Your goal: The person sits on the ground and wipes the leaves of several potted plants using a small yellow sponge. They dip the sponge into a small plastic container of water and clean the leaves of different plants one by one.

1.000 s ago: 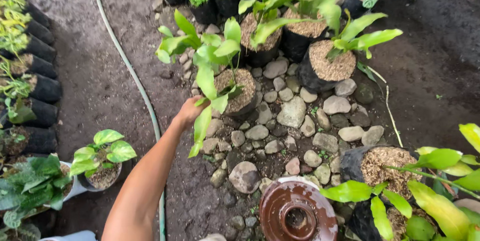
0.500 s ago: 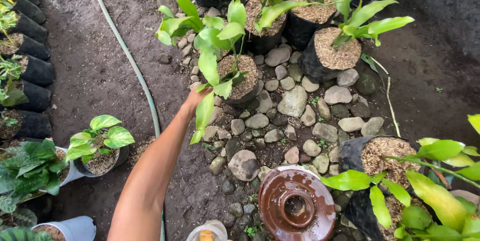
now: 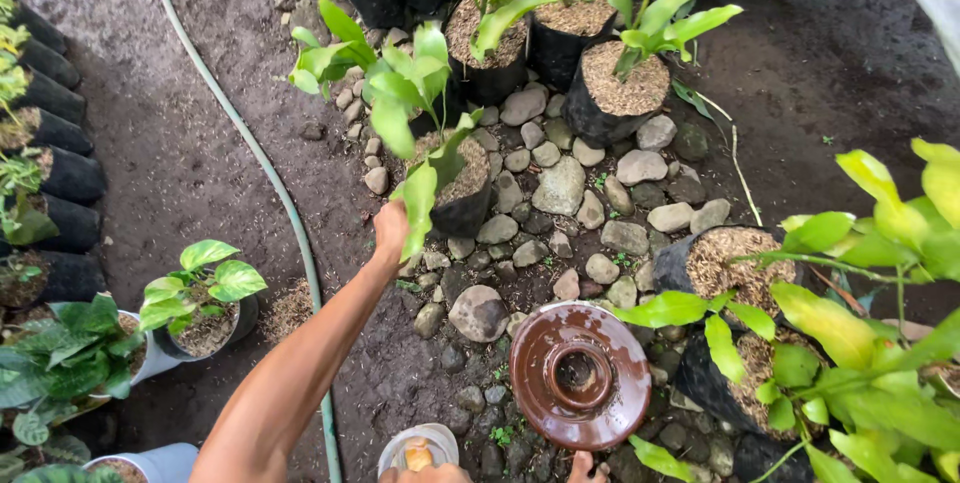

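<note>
One green hose point(image 3: 262, 158), one brown glazed ceramic piece point(image 3: 580, 375), many grey stones point(image 3: 560, 186)

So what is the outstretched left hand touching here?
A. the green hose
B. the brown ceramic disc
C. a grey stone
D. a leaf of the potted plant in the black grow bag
D: the left hand closes on a drooping green leaf of the potted plant.
</note>
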